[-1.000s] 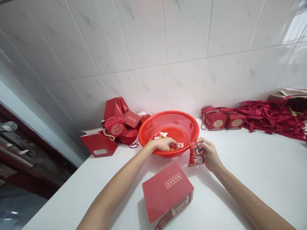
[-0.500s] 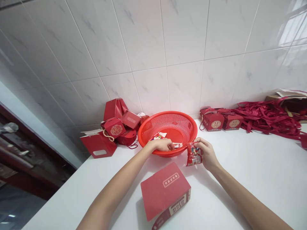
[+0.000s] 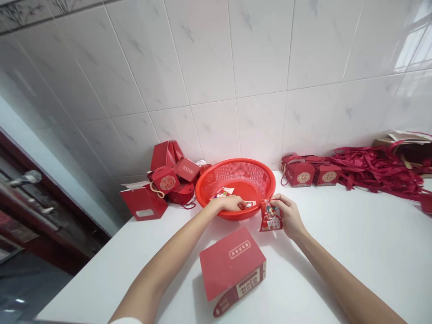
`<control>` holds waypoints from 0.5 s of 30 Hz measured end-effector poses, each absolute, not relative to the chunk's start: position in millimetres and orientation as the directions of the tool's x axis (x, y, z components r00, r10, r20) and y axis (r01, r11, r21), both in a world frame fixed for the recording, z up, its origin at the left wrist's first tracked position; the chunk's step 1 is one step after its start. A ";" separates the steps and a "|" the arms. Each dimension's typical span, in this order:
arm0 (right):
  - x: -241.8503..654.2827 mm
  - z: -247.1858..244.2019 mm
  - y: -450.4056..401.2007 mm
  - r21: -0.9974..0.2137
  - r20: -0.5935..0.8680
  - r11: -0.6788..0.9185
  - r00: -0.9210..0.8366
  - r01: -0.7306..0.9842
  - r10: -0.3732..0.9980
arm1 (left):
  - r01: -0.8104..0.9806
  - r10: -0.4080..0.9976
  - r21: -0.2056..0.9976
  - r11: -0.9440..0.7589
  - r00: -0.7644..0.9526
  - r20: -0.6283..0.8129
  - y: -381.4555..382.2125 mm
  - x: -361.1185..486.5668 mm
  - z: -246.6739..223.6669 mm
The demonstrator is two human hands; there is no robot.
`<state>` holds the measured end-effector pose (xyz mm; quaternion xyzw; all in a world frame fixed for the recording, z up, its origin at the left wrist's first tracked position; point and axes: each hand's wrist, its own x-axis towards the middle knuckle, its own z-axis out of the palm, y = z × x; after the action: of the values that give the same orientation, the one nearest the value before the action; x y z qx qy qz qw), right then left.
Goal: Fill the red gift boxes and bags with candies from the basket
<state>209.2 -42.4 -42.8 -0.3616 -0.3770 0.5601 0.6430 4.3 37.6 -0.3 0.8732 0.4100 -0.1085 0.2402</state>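
Note:
My left hand (image 3: 232,203) reaches over the near rim into a red plastic colander (image 3: 201,191). Its fingers are curled beside a small red and white packet (image 3: 250,204); what they hold, if anything, is hidden. More colourful packets (image 3: 224,192) lie in the colander, left of and beyond this hand. Just outside the colander's right rim, my right hand (image 3: 289,215) pinches a red snack packet (image 3: 271,217) by its top edge, so that it hangs upright with a printed cartoon figure showing. A red cardboard box (image 3: 232,265) stands on the white table in front of the colander, between my forearms.
Red gift boxes (image 3: 165,179) and a red paper bag (image 3: 144,204) are piled left of the colander. Further red boxes (image 3: 301,174) and a heap of dark red ribbons (image 3: 374,168) lie to the right, against the tiled wall (image 3: 216,58). The white table (image 3: 340,229) ends at the left.
The view has shifted slightly. My right hand still holds the snack packet, now a little closer to the colander. My left hand stays inside the colander, with its fingers still curled.

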 end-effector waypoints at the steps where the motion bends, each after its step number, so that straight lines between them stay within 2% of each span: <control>1: 209.1 -43.3 -42.1 -0.887 0.081 0.113 0.091 -0.447 0.993 | 0.781 0.668 0.311 -0.542 0.625 -0.404 38.3 4.2 -0.8; 8: 208.8 -46.6 -40.4 -0.883 0.088 0.115 0.079 -0.455 0.993 | 0.829 0.713 0.232 -0.509 0.558 -0.425 38.3 1.9 0.1; 15: 205.6 -44.9 -43.9 -0.880 0.069 0.079 0.039 -0.468 0.997 | 0.876 0.794 0.126 -0.465 0.476 -0.378 31.3 0.6 2.3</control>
<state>205.6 -43.9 -44.9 -0.3498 -0.3777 0.5813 0.6301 0.6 31.3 2.3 0.8453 0.4940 -0.1344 0.1529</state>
